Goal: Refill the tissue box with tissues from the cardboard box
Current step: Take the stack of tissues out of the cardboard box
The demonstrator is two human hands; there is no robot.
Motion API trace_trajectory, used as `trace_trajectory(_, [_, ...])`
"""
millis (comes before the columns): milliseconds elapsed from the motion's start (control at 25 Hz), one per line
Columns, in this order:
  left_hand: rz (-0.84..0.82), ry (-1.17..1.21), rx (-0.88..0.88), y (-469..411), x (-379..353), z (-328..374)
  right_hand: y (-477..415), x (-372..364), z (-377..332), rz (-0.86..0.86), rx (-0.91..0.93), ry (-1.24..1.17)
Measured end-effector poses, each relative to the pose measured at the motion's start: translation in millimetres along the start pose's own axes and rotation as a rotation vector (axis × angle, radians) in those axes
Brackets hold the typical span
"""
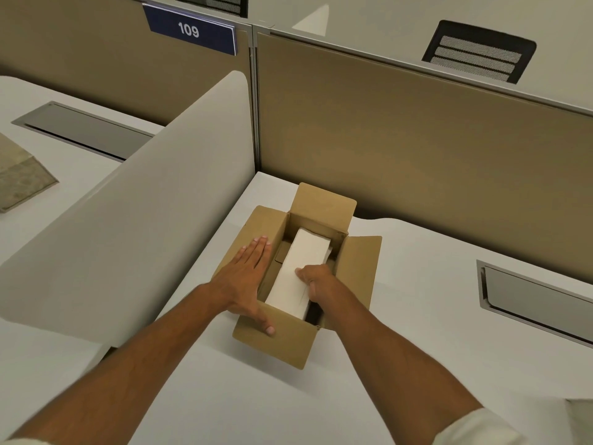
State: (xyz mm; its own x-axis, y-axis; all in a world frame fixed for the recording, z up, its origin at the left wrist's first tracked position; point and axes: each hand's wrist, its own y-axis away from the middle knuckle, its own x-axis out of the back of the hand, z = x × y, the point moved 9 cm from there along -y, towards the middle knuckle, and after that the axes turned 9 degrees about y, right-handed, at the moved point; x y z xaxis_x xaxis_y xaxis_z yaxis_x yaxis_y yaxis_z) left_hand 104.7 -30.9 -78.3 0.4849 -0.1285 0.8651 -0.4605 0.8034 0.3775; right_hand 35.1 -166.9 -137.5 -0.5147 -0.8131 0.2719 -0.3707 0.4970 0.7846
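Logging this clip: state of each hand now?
Left hand: open, flat on cardboard box flap.
Right hand: closed on tissue stack inside.

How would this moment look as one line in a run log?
left hand: flat on cardboard box flap | right hand: gripping tissue stack inside box | stack: not lifted out

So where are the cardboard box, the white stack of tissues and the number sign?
cardboard box (282,335): head view, near flap.
stack of tissues (301,261): head view, top face, inside the box.
number sign (189,29): head view, on the "109".
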Motion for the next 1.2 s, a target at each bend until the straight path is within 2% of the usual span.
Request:
trace_trajectory(80, [0.03,-0.001,0.01,0.2,1.5,-0.2,-1.6,1.3,-0.8,-0.032,-0.014,0.005])
trace_trajectory(200, [0.025,-0.05,-0.006,-2.1,-0.6,2.9,-1.1,-9.6,-6.6,-0.213,0.053,0.014])
trace_trajectory(240, [0.026,-0.067,0.009,-3.0,-1.4,2.3,-1.8,-12.1,-5.8,-0.223,0.037,0.012])
trace_trajectory(360, [0.01,-0.098,0.046,-4.0,-3.8,1.4,-1.5,-7.0,2.1,-0.111,-0.077,0.054])
trace_trajectory(520, [-0.004,-0.12,0.092,-5.3,-4.4,1.0,-5.8,-5.7,14.6,-0.096,-0.113,-0.059])
trace_trajectory(760, [-0.019,-0.127,0.127,-6.1,-4.2,-0.1,0.3,-11.8,9.7,-0.13,-0.056,-0.207])
trace_trajectory(960, [-0.019,-0.115,0.134,-5.5,-4.8,0.6,6.3,-1.0,5.9,-0.011,0.036,-0.258])
trace_trajectory(1200, [-0.023,-0.09,0.148,-4.5,-5.9,-0.7,21.7,-1.2,3.7,-0.035,0.1,-0.424])
